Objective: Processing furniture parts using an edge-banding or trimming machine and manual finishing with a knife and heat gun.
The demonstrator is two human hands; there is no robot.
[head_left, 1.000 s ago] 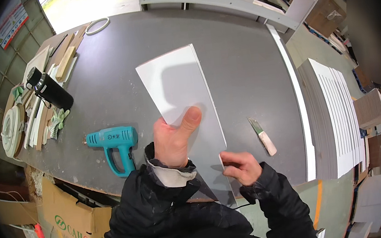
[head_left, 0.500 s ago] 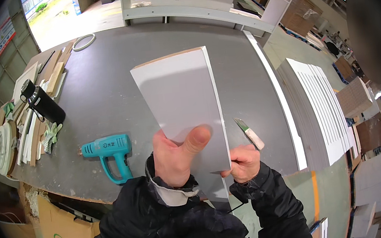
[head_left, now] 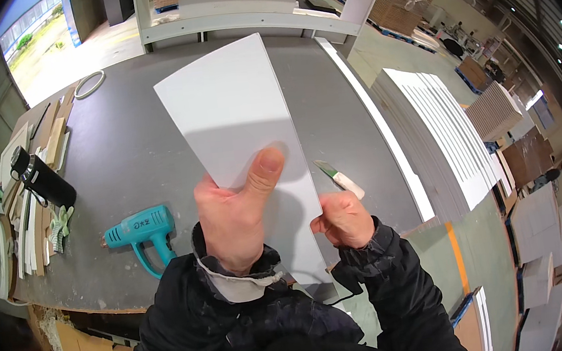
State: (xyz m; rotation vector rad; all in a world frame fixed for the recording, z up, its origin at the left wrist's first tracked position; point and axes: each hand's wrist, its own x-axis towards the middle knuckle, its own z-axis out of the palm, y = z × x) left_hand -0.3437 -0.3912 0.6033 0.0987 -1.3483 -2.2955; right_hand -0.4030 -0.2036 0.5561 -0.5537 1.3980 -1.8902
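Note:
A long white board (head_left: 231, 105) is held up in front of me, above the grey table, its narrow end reaching toward my body. My left hand (head_left: 233, 212) grips it from the left side, thumb lying on its face and the other fingers underneath. At the board's right edge, my right hand (head_left: 346, 220) is closed with its fingers curled in. Whatever it pinches, if anything, is hidden. Just beyond that hand lies a knife (head_left: 340, 179) with a pale handle. A teal heat gun (head_left: 141, 229) rests on the table to the left of my left hand.
On the table's (head_left: 117, 138) left side stand a black bottle (head_left: 45, 178), several board offcuts (head_left: 31, 232) and a patterned glove (head_left: 60, 228). A white coil (head_left: 89, 84) lies at the far left. Stacked white panels (head_left: 439, 136) stand to the right, past a white strip (head_left: 380, 129).
My view has shifted, so the table's things sit further left. The board has tilted, and its brown far edge no longer shows. My right hand has turned slightly at the board's right edge.

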